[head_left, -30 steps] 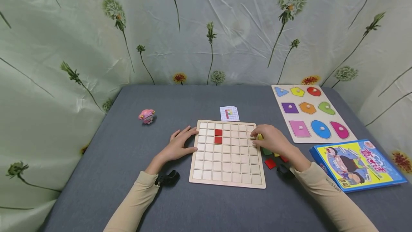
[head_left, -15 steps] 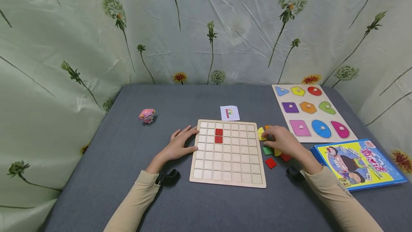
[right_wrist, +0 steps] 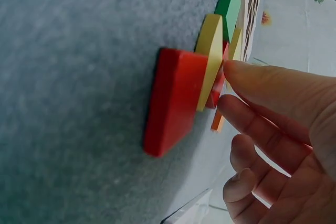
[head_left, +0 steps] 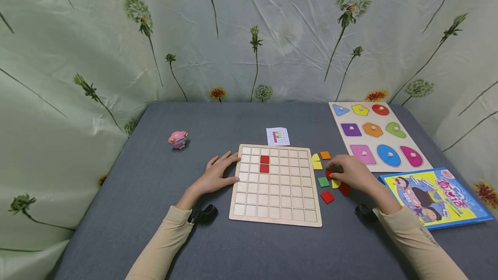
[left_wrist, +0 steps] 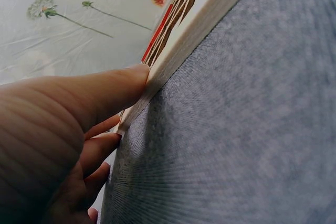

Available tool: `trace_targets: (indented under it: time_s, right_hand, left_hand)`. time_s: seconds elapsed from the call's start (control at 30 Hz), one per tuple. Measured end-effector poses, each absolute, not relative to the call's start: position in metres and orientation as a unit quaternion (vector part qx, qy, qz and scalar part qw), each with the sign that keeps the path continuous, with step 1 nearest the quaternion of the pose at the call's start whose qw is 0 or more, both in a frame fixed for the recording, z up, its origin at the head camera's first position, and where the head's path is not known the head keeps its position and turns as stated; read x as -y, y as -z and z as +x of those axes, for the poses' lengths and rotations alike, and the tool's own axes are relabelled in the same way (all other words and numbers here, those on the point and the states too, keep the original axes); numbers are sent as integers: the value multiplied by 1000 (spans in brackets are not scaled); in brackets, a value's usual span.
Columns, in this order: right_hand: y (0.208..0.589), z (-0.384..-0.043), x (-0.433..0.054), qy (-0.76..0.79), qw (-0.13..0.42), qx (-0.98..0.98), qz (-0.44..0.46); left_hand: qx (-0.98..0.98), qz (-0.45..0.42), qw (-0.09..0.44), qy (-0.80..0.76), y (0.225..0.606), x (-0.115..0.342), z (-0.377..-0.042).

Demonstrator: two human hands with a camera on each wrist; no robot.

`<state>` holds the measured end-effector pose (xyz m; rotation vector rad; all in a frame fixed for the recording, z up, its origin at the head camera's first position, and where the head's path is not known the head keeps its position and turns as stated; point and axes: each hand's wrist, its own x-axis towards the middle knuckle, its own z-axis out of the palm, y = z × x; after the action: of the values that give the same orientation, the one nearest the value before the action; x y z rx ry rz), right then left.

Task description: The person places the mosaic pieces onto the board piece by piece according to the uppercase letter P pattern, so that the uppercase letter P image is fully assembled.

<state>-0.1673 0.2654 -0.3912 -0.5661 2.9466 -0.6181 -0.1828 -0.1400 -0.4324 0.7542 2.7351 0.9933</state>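
Note:
My left hand (head_left: 218, 174) rests at the left edge of a wooden grid board (head_left: 275, 221), thumb and fingertips against its side. In the left wrist view, the thumb (left_wrist: 121, 85) touches the board's rim (left_wrist: 163, 69). Two red squares (head_left: 264, 163) sit in the board's upper cells. My right hand (head_left: 352, 174) is among loose tiles right of the board, thumb and forefinger pinching at a red tile (right_wrist: 215, 95). Around that tile lie a yellow tile (right_wrist: 211, 59), a green square (head_left: 323, 182) and an orange square (head_left: 325, 155).
More red tiles (head_left: 327, 196) and yellow pieces (head_left: 317, 165) lie right of the board. A printed grid card (head_left: 278, 136) is behind it. A shape puzzle (head_left: 359, 136) and a blue-yellow box (head_left: 437, 198) occupy the right side. A pink toy figure (head_left: 178, 140) stands at the left.
My right hand has moved rightward from the board's right edge, past the yellow pieces, to the red tile, uncovering the orange and yellow tiles. The left hand stays in place.

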Motion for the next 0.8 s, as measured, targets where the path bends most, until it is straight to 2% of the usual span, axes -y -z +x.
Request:
trace_targets:
  time_s: [0.33, 0.8]
  right_hand:
    - [392, -167, -275, 204, 63, -960, -180]
    - [394, -167, -275, 209, 68, -960, -174]
  left_hand:
    - [-908, 248, 66, -331, 433, 141, -183]
    - [-909, 248, 72, -329, 431, 141, -182]
